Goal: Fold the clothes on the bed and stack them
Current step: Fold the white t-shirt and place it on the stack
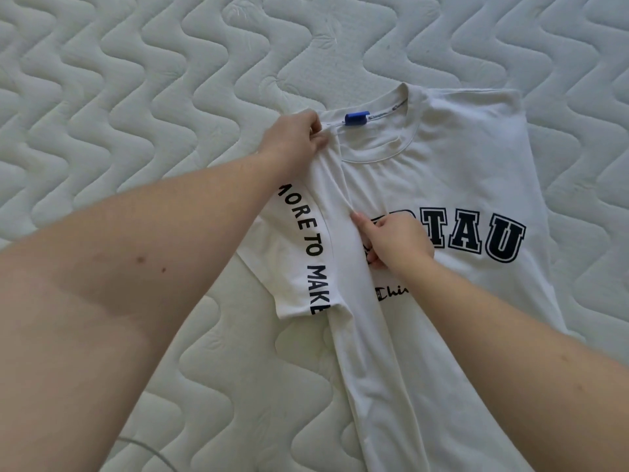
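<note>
Two bare forearms are crossing the lower half of the view as we look down on a quilted mattress (143,80) with a wavy stitched pattern. We are seeing a thin pale cord (146,447) lying on the mattress near the bottom edge, partly hidden under our left forearm. Both forearms are covering parts of the shirt (459,172), and the right one is hiding the start of the chest lettering.

We are viewing the shirt lying front up on the mattress, right of centre, with its collar (381,144) pointing away from us and its long axis running from the far middle toward the bottom edge, leaning slightly to the right. Its hem is running out of view.

We are noting white fabric, dark block letters "TAU" across the chest, small dark script below them, and a blue tag (356,118) inside the neckline. The near sleeve (299,264) is carrying the dark words "MORE TO MAKE" and is lying folded over toward the body.

Our left hand (296,137) is pinching the shoulder seam just beside the collar, fingers closed on the cloth. Our right hand (394,243) is gripping the folded edge at the chest, fingers curled into the fabric.
</note>
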